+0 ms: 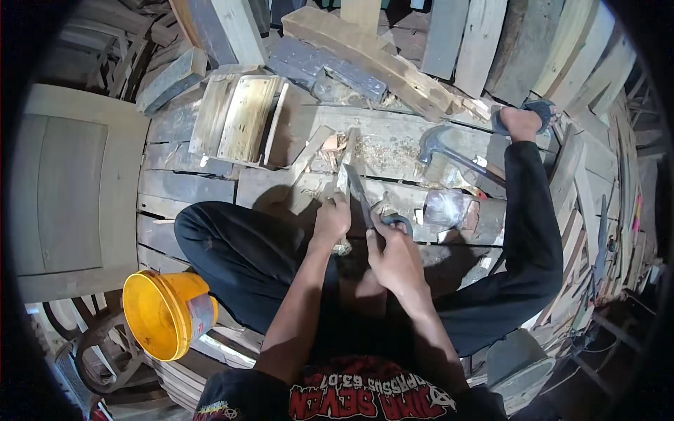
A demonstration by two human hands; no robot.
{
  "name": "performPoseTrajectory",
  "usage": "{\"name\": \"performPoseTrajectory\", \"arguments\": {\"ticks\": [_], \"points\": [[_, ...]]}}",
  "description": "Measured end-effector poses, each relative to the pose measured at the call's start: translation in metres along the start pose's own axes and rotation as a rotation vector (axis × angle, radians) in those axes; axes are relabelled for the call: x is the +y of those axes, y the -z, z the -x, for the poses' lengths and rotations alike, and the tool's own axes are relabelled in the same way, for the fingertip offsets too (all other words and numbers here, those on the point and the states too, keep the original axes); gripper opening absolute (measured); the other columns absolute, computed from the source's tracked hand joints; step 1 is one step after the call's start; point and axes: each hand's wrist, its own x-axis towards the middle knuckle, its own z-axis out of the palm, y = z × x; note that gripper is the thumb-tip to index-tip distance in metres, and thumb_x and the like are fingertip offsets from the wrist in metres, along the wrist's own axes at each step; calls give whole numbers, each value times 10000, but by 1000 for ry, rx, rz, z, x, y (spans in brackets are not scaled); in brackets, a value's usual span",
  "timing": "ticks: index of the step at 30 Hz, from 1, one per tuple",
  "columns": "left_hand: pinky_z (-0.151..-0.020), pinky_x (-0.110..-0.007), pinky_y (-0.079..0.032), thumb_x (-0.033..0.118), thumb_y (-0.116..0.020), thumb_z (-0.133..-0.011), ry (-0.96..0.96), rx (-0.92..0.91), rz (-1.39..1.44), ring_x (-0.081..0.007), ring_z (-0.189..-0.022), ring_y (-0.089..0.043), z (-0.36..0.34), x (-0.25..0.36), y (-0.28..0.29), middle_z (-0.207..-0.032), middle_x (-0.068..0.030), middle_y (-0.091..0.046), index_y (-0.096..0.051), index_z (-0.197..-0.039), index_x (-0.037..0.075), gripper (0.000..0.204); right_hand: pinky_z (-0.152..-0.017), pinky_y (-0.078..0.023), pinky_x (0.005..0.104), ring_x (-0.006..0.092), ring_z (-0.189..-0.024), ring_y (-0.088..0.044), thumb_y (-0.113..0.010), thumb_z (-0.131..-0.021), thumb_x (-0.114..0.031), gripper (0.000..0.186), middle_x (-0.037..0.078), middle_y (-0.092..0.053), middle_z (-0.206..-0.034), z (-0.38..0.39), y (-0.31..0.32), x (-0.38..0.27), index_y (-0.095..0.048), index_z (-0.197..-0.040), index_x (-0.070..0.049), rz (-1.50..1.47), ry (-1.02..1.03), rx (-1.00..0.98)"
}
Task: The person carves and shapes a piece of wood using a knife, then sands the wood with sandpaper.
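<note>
My left hand (330, 221) is closed around a narrow pale strip of wood (342, 181) that points away from me above the deck of planks. My right hand (395, 252) grips the handle of a long dark metal blade (357, 188), which lies along the strip's right side, its far end touching or very near the wood. Chips and shavings (379, 151) are scattered beyond my hands, with a loose offcut (309, 151) among them. A claw hammer (439, 146) lies to the upper right, and a clear plastic bag or container (444, 209) sits right of my right hand.
A small board box (246, 116) and a long timber (351, 49) lie ahead. A yellow bucket (154, 316) stands by my left knee, near a wooden panel (74, 189). My bent legs frame the work, right foot (519, 125) in a sandal. Stacked planks (479, 35) surround me.
</note>
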Motion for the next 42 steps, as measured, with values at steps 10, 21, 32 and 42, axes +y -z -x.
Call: {"name": "performPoseTrajectory", "arguments": {"ticks": [10,21,32,42], "points": [[-1091,-558,-446,449,-291,-1061,-39,105,-56,-580,-1195,-572,-1,-10,0,-1179,-447,-615,-651,-1179,-141,701,-957,-525,592,514,-947,-692,-563,-995,-173,421,357,-690,-1030,10,-51,-4,-613,-1396,-55,33,-59,12],[-1091,-559,-443,437,-283,-1058,-54,39,-38,-573,-1226,-559,10,3,-1,-1219,-466,-583,-625,-1221,-168,714,-813,-583,522,440,-843,-725,-552,-1019,-277,415,293,-723,-895,-28,-23,8,-649,-1377,-90,12,-137,-67],[-1006,-560,-507,448,-314,-1061,-103,191,-61,-559,-1060,-649,-11,-18,-19,-1030,-418,-670,-708,-1001,-137,708,-1021,-512,534,427,-934,-729,-569,-1014,-241,422,286,-731,-928,-10,-12,-12,-637,-1387,-57,80,-116,-48],[-1011,-547,-509,455,-290,-1066,-70,67,-138,-544,-1083,-653,-5,-6,-13,-1046,-419,-669,-707,-1046,-146,732,-947,-510,566,487,-926,-699,-578,-994,-233,438,332,-705,-934,-45,-42,-5,-634,-1389,-53,66,-162,42]]}}
